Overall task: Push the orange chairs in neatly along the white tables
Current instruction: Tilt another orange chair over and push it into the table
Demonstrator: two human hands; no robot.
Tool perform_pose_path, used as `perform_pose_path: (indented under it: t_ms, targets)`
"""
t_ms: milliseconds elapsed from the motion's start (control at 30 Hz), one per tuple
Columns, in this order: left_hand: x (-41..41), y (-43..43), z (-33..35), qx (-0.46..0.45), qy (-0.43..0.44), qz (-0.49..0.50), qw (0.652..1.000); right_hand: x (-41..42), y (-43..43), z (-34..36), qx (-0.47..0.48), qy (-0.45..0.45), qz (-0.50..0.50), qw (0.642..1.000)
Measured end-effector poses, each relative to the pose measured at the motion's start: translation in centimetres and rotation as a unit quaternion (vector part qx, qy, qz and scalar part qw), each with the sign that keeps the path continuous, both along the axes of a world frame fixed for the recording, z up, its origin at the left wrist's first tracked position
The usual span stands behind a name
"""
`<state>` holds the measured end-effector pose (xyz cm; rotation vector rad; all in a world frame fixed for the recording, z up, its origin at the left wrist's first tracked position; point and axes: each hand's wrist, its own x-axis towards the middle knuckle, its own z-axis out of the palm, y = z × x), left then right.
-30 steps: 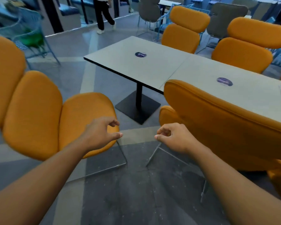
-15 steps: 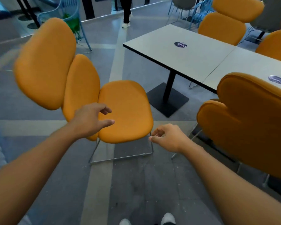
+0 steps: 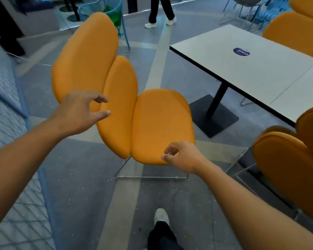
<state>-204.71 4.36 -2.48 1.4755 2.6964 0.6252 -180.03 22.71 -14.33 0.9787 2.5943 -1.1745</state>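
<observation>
An orange chair (image 3: 159, 123) on a thin metal sled frame stands apart from the white table (image 3: 242, 69), its seat turned toward the table's end. My left hand (image 3: 78, 112) hovers open in front of the chair's backrest, fingers spread, holding nothing. At the seat's near edge my right hand (image 3: 181, 156) has loosely curled fingers and grips nothing. A second orange chair (image 3: 289, 159) sits at the right, tucked against the table. Behind the table stands a third orange chair (image 3: 293, 31).
The table's black pedestal base (image 3: 213, 116) rests on the grey floor right of the chair. A person's legs (image 3: 159, 11) stand at the back. Blue wire chairs (image 3: 105, 8) are behind the orange one. A blue mesh surface (image 3: 5, 98) runs along the left. My shoe (image 3: 161, 216) is below.
The view has swung left, bringing the loose chair to the centre. Both hands have moved closer to it, the left at its backrest and the right at its seat edge.
</observation>
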Motion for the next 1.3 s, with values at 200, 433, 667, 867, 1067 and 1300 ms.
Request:
perform_pose_path:
  t_ms: [200,433,667,867,1067,1300]
  targets:
    - [-3.9,0.7,2.3,0.001,0.046,0.037,0.998,-6.1,1.5,-0.1,0.022,0.010,0.059,0.998]
    - [-8.7,-0.5,4.2,0.000,0.069,0.106,0.992,-12.9,1.5,1.6,0.052,0.033,0.103,0.993]
    - [-14.6,-2.7,3.6,-0.010,0.032,0.108,0.994,-20.6,-2.6,3.8,0.095,0.125,0.104,0.982]
    - [-18.9,-2.4,3.4,-0.013,-0.023,0.062,0.998,-26.3,-7.6,5.7,0.099,0.170,0.073,0.978]
    - [-21.5,-0.9,2.8,-0.042,-0.047,0.002,0.998,-30.3,-11.0,5.7,0.107,0.163,0.037,0.980]
    - [-22.6,-0.2,1.0,-0.087,-0.038,-0.030,0.995,-32.9,-13.0,5.0,0.111,0.142,0.015,0.983]
